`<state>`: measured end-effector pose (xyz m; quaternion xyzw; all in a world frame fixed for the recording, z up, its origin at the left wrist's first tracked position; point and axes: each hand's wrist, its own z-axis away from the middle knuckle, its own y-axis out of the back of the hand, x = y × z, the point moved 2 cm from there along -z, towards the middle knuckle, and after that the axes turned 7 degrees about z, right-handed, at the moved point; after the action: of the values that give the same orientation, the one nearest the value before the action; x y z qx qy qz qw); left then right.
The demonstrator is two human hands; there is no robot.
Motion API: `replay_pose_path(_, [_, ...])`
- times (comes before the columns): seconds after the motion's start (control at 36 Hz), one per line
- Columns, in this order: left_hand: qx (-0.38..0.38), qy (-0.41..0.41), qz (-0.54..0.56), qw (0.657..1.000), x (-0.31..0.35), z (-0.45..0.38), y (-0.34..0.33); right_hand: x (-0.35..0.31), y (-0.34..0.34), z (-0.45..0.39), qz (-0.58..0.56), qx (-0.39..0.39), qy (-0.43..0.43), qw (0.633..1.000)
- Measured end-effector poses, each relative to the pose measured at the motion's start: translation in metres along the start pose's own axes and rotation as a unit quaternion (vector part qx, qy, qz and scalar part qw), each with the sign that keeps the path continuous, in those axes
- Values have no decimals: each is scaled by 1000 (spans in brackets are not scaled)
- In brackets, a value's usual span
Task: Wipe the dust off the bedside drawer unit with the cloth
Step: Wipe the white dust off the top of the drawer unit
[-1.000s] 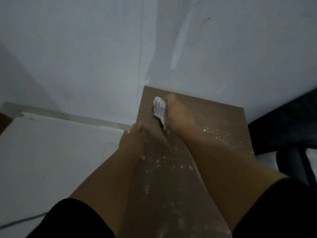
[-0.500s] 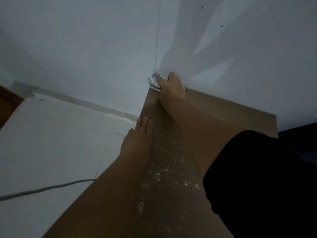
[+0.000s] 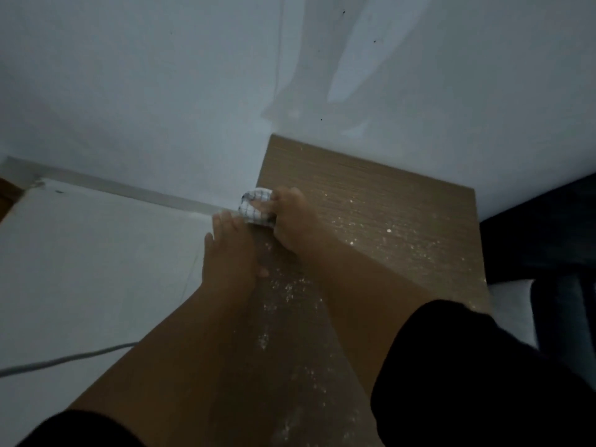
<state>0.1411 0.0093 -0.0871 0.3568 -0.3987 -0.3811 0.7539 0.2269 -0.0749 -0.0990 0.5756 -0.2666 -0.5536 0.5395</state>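
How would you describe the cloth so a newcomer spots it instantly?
Start at the brown wood-grain top of the bedside drawer unit standing against the white wall. Go to its left edge, where the right hand presses down. The cloth is the small bunched white rag with a dark grid pattern under those fingers, the only patterned item among scattered white dust specks.

White dust (image 3: 292, 290) speckles the wooden drawer unit top (image 3: 403, 201).

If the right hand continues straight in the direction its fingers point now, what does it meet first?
The right hand points left, over the unit's left edge. Only the cloth it grips lies ahead; beyond, probably open air above the floor.
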Motion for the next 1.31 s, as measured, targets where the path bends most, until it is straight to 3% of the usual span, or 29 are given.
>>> replay_pose_path(0.11, [12, -13, 43, 999, -21, 26, -8, -5, -6, 59, 12, -51, 72, 996])
replay_pose_path(0.33, [-67, -78, -62, 993, -20, 45, -5, 2, -19, 119, 40, -95, 124, 987])
replay_pose_path(0.42, [-68, -95, -56, 992, -11, 42, 2, 4, -8, 102, 69, -87, 109, 988])
replay_pose_path(0.56, [-69, -118, -42, 990, 9, 19, 10, 23, 39, 51, 76, 41, 35, 996])
replay_pose_path(0.75, [-137, -123, -64, 981, 25, -18, -5, 50, 88, -31, 117, 137, 0, 984])
replay_pose_path(1.0, [-163, -76, -119, 977, 39, -23, -11, 66, 56, -88, 140, 93, -8, 986])
replay_pose_path(1.17, [-163, -74, -118, 977, 38, -22, -9, 73, 46, -95, 111, 95, -4, 989])
replay_pose_path(1.31, [-160, -72, -120, 977, 39, -22, -9, 82, 48, -95, 65, 49, -15, 997])
